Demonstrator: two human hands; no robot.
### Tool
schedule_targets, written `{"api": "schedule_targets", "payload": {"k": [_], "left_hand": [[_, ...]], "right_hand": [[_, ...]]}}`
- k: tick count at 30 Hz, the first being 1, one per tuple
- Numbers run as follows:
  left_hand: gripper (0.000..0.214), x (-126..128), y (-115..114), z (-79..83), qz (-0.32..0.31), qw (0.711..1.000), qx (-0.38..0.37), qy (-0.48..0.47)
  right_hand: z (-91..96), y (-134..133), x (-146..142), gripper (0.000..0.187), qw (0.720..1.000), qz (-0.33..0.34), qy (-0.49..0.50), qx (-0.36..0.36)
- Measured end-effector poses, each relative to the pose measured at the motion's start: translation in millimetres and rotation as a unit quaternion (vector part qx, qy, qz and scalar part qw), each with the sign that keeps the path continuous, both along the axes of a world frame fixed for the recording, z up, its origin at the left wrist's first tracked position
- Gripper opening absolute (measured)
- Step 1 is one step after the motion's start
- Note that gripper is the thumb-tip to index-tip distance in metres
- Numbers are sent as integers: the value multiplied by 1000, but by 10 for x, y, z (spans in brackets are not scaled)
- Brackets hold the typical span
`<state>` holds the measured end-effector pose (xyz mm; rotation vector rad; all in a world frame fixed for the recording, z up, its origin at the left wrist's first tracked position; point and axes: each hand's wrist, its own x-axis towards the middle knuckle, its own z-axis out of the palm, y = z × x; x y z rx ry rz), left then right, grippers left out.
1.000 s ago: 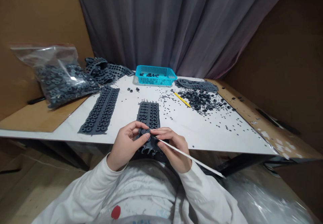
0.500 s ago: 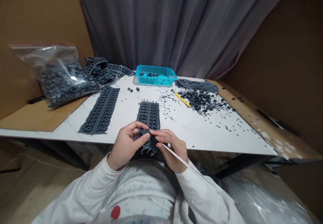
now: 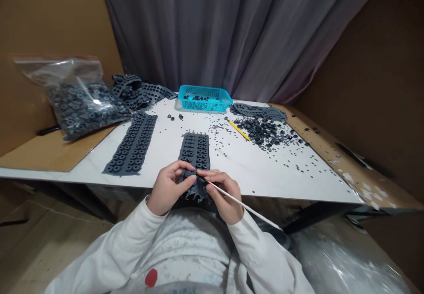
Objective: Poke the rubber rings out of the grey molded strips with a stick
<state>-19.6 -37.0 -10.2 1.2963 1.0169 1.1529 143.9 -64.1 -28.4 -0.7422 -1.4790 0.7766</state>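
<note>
A dark grey moulded rubber sheet (image 3: pixel 196 146) with rows of ring-shaped parts lies in front of me, its ragged near end at the table edge. My left hand (image 3: pixel 170 186) pinches that near end between thumb and fingers. Close beside it, my right hand (image 3: pixel 225 194) is closed around a thin white stick (image 3: pixel 247 206), which slants down to the right past my wrist. The fingertips of both hands almost meet over the sheet. Whatever lies right between them is too small and covered to make out.
Another ringed rubber sheet (image 3: pixel 132 146) lies to the left, near a clear bag of rubber parts (image 3: pixel 86 108). Behind are perforated sheets (image 3: pixel 145 92) and a blue basket (image 3: pixel 205 105). At right lie a yellow pen-like tool (image 3: pixel 239 130), a heap of black pieces (image 3: pixel 261 130) and scattered bits.
My right hand has shifted slightly and the white stick's free end has swung up, away from my sleeve. My left hand still pinches the sheet in nearly the same spot.
</note>
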Motion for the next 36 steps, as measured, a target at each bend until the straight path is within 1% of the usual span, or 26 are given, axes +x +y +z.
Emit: {"api": "schedule_targets", "payload": {"k": [3,6,13,20,24,30,36], "left_hand": [[23,12,2,12,-1,1000,-3,-2],[24,12,5,4,-2,1000,-4,-7],[25,-9,34,-84,-10,1000,3,-11],[22,-26,39,-91,-17,1000,15,-6],[23,-36,38,-97,-26,999,8,-21],[22,-40,40,-91,-21,999,10,-24],[22,-50,62,-97,-22,999,9,-21]], "right_hand": [[6,8,12,6,1000,16,9,-7],[-12,18,22,5,1000,17,4,-7],[-92,23,14,6,1000,1,-14,17],[-114,21,-3,13,998,-19,-34,48],[-115,11,-14,10,999,-29,-19,27],[-65,-16,2,6,999,7,41,-17],[-15,-2,11,6,1000,15,19,-2]]}}
